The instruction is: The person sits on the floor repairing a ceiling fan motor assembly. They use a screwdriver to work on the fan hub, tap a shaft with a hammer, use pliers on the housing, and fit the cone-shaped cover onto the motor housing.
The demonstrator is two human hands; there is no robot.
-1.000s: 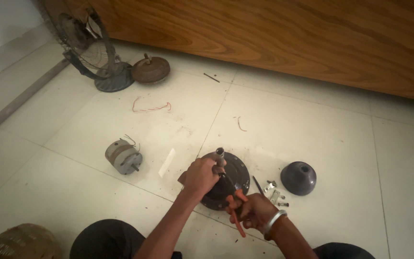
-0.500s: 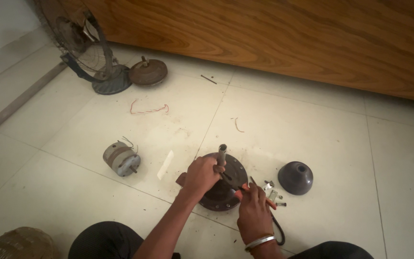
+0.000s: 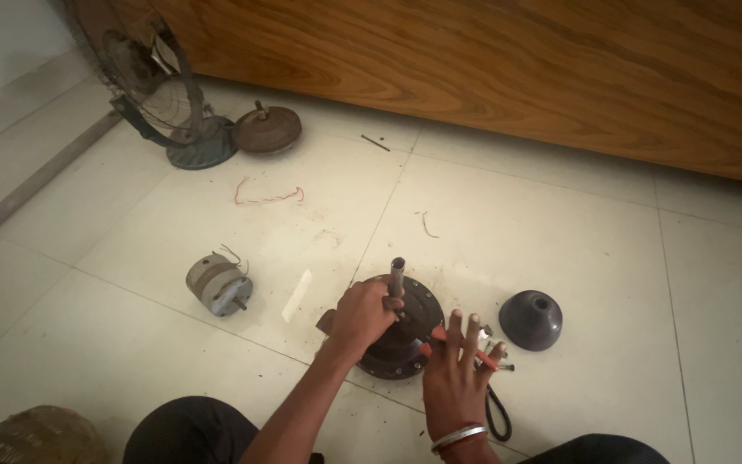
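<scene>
A round, dark fan motor housing is set on the tiled floor directly in front of the person, its shaft standing upright. The left hand is closed around the housing's top at the foot of the shaft. The right hand is laid on the housing's right edge, fingers spread apart – an orange-handled tool is seen beneath them, though whether it is gripped cannot be told. A dark dome-shaped cap is placed just to the right, a small grey motor well to the left – a table fan and a rusty disc are seen by the wooden panel
</scene>
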